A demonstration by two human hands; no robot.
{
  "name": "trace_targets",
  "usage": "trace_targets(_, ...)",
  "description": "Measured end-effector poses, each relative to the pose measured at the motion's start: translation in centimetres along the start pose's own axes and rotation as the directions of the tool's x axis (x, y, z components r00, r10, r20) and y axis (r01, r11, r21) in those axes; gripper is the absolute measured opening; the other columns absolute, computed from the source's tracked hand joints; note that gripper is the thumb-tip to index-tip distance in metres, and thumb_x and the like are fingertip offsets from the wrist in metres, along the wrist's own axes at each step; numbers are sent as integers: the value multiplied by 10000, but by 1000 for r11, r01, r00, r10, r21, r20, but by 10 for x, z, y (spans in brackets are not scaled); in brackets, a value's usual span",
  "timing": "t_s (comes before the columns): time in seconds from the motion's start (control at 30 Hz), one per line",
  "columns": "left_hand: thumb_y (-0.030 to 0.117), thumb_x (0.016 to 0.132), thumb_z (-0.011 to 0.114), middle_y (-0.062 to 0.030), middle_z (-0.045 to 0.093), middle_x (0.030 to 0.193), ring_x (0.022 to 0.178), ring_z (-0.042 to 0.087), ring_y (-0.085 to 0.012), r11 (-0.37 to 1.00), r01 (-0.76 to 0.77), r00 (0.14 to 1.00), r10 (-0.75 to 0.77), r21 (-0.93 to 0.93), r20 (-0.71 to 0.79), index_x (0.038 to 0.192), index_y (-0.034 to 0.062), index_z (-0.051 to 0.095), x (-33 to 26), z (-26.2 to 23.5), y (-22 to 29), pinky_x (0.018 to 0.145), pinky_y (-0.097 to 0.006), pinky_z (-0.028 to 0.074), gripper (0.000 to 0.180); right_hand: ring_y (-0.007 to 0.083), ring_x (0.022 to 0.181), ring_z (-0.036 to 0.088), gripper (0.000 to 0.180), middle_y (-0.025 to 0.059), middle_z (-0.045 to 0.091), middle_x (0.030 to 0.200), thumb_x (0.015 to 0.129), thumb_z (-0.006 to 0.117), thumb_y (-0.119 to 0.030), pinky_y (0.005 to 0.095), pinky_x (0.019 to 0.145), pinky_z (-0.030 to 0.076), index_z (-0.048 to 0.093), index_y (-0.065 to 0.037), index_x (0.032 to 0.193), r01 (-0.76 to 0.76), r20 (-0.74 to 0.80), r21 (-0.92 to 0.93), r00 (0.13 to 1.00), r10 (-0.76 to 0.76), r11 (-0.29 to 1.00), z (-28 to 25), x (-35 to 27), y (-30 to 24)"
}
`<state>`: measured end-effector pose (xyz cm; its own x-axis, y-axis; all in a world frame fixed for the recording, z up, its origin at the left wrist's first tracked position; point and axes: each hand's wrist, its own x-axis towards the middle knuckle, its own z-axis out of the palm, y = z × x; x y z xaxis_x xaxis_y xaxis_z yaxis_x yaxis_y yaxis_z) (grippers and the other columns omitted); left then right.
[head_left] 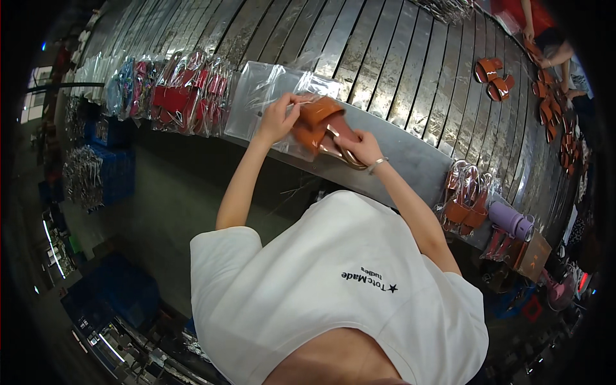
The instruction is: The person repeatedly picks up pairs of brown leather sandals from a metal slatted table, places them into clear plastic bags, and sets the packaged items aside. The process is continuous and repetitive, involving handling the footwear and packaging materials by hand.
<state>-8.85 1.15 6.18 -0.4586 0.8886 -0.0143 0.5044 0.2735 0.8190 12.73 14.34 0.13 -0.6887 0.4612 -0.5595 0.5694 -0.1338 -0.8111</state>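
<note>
A long metal table (pixel 410 154) with ribbed steel strips runs across a workshop. On its near edge lies a clear plastic bag (pixel 256 96), and a pair of brown sandals (pixel 324 125) rests partly on it. The left hand (pixel 277 119) is closed on the bag's edge and the sandal strap. The right hand (pixel 362 147) grips the sandals from the other side. Bagged sandals (pixel 183 93) stand in a row at left, and a purple bottle (pixel 511 220) lies at right.

Left hand (pixel 277 119) raised toward 11 o'clock, fingers curled, thumb and fingertips pinched shut. Left forearm bare, running up from 7 o'clock. Right hand (pixel 361 147) toward 12 o'clock, fingers bent, gripping, bracelet on wrist. Right forearm bare, coming from 4 o'clock. Hands near, not touching.
</note>
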Motion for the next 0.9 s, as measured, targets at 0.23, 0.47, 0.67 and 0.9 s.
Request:
trace_targets(0.23,139,890,510,-82,649,1032,1105,544,-272,779,-590,799,601,214,15,1051,85,607,26,37,78,1024,-456,306,196,134,663,600,441,102,645,739,726,737,-387,295,604,475,648,18,875,278,-250,50,933,-258,959,-45,-27,-60)
trace_targets(0.47,117,849,557,-56,656,910,965,600,-265,769,-636,769,639,65,-33,917,66,624,82,55,122,939,-412,407,108,119,594,558,423,62,610,665,727,744,-379,257,555,444,636,20,819,303,-367,71,894,-258,950,-87,-46,-35)
trace_targets(0.67,85,723,624,-62,638,985,958,585,-272,558,-825,562,793,92,235,1073,128,585,69,121,163,929,-372,403,354,95,646,584,329,57,636,720,769,724,-296,240,573,454,628,16,807,442,-536,38,766,-355,896,-108,-33,11)
trace_targets(0.9,111,690,671,-126,647,1000,1015,583,-275,924,-332,932,289,-188,-220,955,38,621,37,145,187,918,-390,418,279,74,690,576,228,32,654,777,775,736,-192,220,610,452,648,2,856,533,-750,341,651,-118,774,-130,-81,-36)
